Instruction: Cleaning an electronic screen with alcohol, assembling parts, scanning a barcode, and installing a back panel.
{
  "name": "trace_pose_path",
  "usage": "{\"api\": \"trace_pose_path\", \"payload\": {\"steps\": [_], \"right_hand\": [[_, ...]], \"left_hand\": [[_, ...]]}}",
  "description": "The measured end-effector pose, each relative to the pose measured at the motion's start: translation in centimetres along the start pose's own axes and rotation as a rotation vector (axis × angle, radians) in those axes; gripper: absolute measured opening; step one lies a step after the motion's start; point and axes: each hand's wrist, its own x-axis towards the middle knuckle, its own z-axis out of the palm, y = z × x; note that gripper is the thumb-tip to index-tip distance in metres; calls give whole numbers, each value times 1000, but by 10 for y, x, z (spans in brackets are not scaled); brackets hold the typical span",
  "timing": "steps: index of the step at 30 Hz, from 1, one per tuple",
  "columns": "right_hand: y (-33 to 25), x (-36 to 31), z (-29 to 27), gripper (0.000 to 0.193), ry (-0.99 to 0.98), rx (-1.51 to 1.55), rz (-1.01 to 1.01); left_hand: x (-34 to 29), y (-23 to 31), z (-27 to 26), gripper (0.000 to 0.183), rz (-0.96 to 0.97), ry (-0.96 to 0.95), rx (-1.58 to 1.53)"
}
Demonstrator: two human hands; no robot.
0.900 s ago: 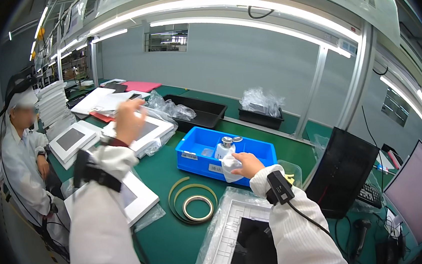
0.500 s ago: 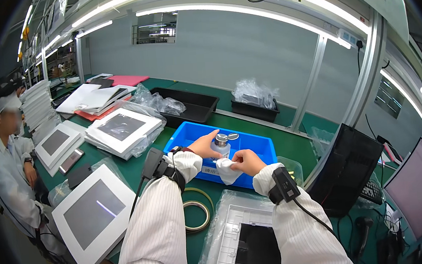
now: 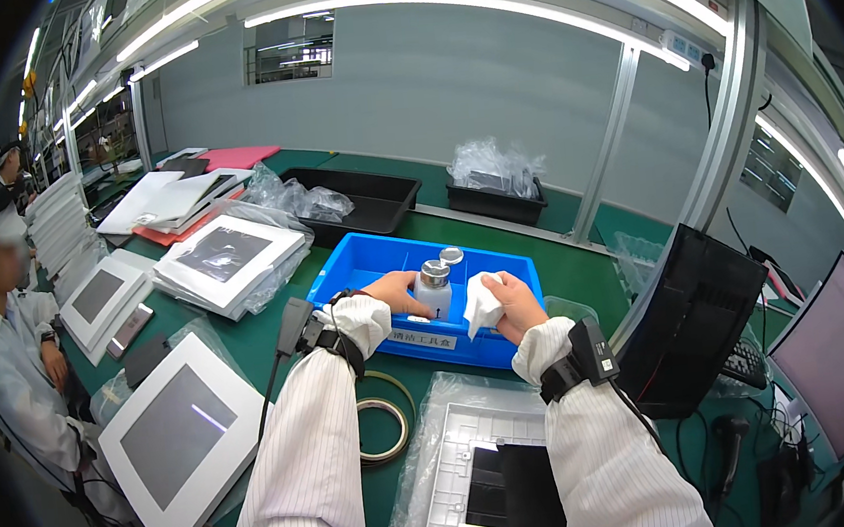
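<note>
My left hand (image 3: 395, 293) is closed around the side of a translucent bottle (image 3: 434, 299). The bottle stands upright at the blue divided bin (image 3: 495, 349) and has a metal top, with its round lid (image 3: 452, 256) tipped up. Just right of the bottle, my right hand (image 3: 520, 307) pinches a crumpled white cloth (image 3: 483, 301), held apart from the bottle above the bin. A pale label sits on the bin's front wall. Whether the bottle's base touches the bin floor is hidden.
Nearer me lies a white panel frame (image 3: 448, 479) on plastic wrap, beside tape rolls (image 3: 383, 430). Framed screens (image 3: 184, 432) are at left, near a seated person. Black bins (image 3: 376, 197) stand behind; a black box-shaped unit (image 3: 690, 320) and monitor (image 3: 832, 358) stand right.
My right hand has lifted the white cloth from low at the bottle's front to beside it on the right. The bottle's lid stands higher. The whole view has shifted slightly.
</note>
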Motion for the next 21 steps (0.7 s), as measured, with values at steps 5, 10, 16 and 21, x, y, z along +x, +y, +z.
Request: {"api": "trace_pose_path", "payload": {"steps": [5,10,16,21], "right_hand": [[-3,-1,0,17,6,124,-63],[-16,-9,6,22,-21,177,-76],[-13,-13,24,23,-135,132,20],[-10,-15,50,24,-9,186,134]], "left_hand": [[-7,-4,-2,63,147,291,-183],[-26,23,-20,50,243,477,-212],[-54,46,-29,49,266,567,148],[-53,38,-24,46,365,650,349]]}}
